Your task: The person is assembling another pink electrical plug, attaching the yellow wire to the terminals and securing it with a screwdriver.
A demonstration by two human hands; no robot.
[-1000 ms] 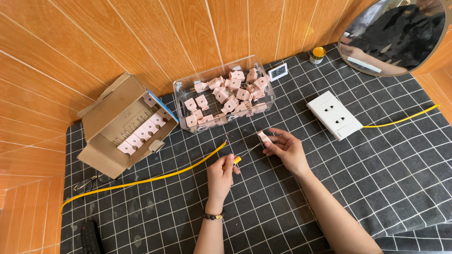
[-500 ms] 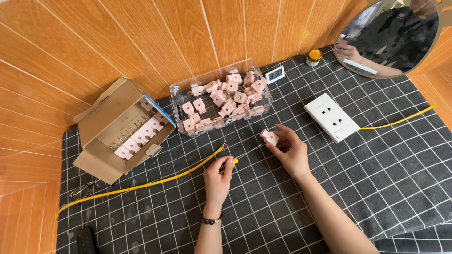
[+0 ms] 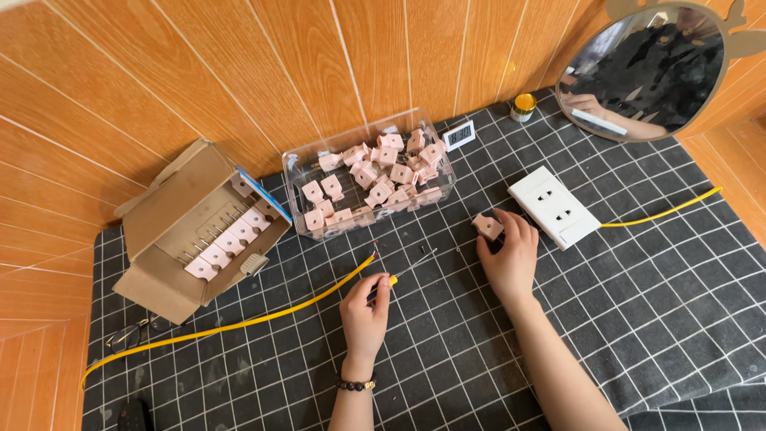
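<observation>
While both hands work over the checked cloth, each grips one small item.

With its fingers (image 3: 381,289) closed round the yellow handle, the left hand (image 3: 365,315) pinches a small screwdriver (image 3: 403,271) whose thin shaft points up and to the right, toward the right hand (image 3: 508,259); that hand's fingers are curled shut on a pink socket module (image 3: 487,227), held just above the tabletop (image 3: 654,319). A yellow cable (image 3: 263,315) ends beside the left hand; a white wall socket plate (image 3: 553,207) lies touching the right. Beyond stand a clear plastic bin (image 3: 297,199) of pink modules and an open cardboard box (image 3: 171,239). Tiny loose screws seem to lie between the hands; a nudge from a wrist could likely scatter them, and the slim tip may slip off the module.
</observation>
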